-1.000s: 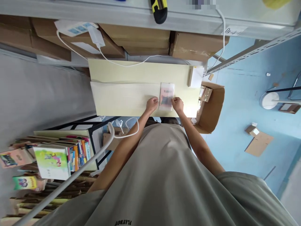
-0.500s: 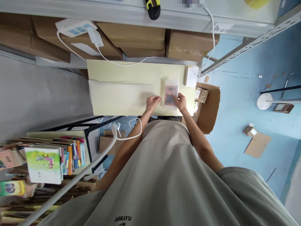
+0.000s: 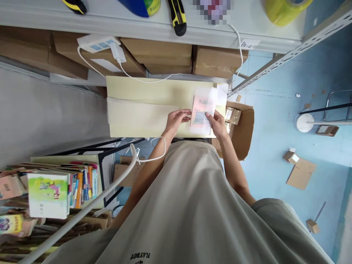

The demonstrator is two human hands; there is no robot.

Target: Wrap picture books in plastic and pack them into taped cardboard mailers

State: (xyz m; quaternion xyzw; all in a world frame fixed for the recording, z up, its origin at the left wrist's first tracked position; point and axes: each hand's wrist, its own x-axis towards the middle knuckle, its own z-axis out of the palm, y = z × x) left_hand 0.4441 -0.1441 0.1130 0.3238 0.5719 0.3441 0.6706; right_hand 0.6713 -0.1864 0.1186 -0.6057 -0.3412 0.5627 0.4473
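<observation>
A thin booklet with a pink cover (image 3: 199,113) sits in a translucent plastic sleeve, blurred by motion and raised over the pale yellow tabletop (image 3: 154,90). My right hand (image 3: 219,124) grips its right side, thumb on top and the other fingers beneath. My left hand (image 3: 176,120) is at the booklet's left edge, fingers stretched toward it and parted; whether they touch it I cannot tell. Under and left of my left hand lies a whitish translucent sheet (image 3: 137,113) on the tabletop. A white box (image 3: 222,93) stands at the table's far right corner.
An open cardboard box (image 3: 243,128) with small cartons stands right of the table. Above the far edge, a shelf (image 3: 148,27) holds a utility knife (image 3: 177,18) and yellow tape (image 3: 284,11). A power strip (image 3: 99,43) trails a white cable. Books (image 3: 48,194) and a grey tube (image 3: 90,209) are left.
The sleeved booklet has come up off the tabletop and tilted, still in my right hand. My left hand's fingers have opened out beside it. The view has shifted slightly, showing more of the shelf.
</observation>
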